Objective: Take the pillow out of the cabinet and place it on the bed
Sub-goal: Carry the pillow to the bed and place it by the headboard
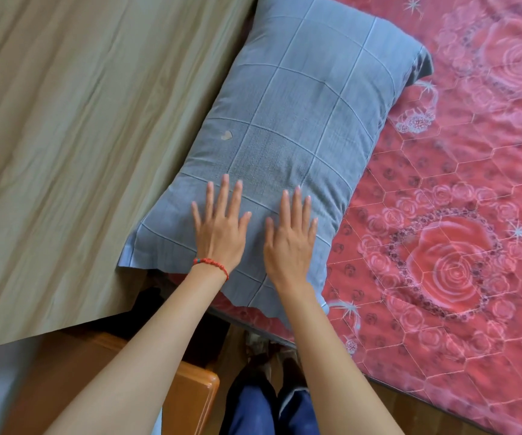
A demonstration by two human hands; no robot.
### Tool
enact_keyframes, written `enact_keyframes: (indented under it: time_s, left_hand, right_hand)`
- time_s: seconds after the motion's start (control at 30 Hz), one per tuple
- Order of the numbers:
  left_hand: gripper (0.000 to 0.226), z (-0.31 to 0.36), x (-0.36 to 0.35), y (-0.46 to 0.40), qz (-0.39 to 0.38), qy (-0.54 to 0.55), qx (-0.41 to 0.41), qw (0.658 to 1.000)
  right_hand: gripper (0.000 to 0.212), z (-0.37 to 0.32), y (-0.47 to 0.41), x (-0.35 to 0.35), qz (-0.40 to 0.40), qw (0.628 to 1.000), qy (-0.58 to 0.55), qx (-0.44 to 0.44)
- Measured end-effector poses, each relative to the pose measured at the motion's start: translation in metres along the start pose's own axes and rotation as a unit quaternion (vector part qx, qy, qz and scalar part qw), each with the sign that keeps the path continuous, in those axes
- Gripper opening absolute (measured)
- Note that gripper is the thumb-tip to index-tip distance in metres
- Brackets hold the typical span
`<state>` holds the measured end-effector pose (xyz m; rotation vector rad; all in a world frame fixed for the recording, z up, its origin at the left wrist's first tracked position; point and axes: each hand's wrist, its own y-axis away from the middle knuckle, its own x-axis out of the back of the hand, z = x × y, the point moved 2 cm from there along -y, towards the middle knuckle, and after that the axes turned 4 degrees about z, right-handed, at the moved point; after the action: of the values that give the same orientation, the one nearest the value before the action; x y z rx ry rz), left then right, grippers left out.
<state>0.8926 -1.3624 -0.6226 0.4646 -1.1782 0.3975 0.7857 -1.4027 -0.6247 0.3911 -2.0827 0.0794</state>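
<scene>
A grey-blue pillow with a pale grid pattern lies on the bed, which is covered by a red quilt printed with roses. The pillow rests along the bed's left side, against a tan headboard panel. My left hand, with a red bead bracelet at the wrist, lies flat on the pillow's near end, fingers spread. My right hand lies flat beside it, fingers also apart. Neither hand grips anything. No cabinet is in view.
A tan, wood-grain headboard panel fills the left. Below it stands an orange wooden bedside piece. My legs in dark blue trousers stand on the wooden floor at the bed's near edge.
</scene>
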Motion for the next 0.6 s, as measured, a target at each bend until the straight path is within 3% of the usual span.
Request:
enact_keyframes:
  time_s: [0.07, 0.13, 0.33, 0.43, 0.5, 0.6]
  left_hand:
    - [0.055, 0.015, -0.002, -0.021, 0.008, -0.011, -0.061, 0.998]
    - [0.057, 0.019, -0.007, -0.039, -0.016, -0.013, -0.059, 0.998]
    - [0.059, -0.002, -0.028, -0.044, -0.015, -0.018, 0.053, 0.998]
    - [0.068, 0.000, -0.021, -0.046, 0.020, -0.002, 0.099, 0.995]
    - [0.063, 0.011, -0.013, -0.055, 0.046, 0.003, 0.054, 0.997]
    - [0.054, 0.036, -0.005, -0.078, 0.053, -0.016, -0.075, 0.996]
  right_hand:
    - [0.055, -0.007, -0.024, -0.003, -0.004, 0.999, 0.003, 0.050]
    - [0.055, -0.004, -0.045, -0.008, -0.017, 0.998, 0.019, 0.066]
    - [0.067, 0.028, -0.049, -0.016, -0.019, 0.997, 0.073, 0.006]
    - [0.068, 0.030, -0.051, -0.006, -0.008, 0.998, 0.055, -0.039]
    - [0.064, 0.023, -0.061, 0.002, 0.016, 0.999, 0.033, -0.033]
    - [0.056, 0.009, -0.083, 0.003, 0.017, 0.998, 0.039, 0.050]
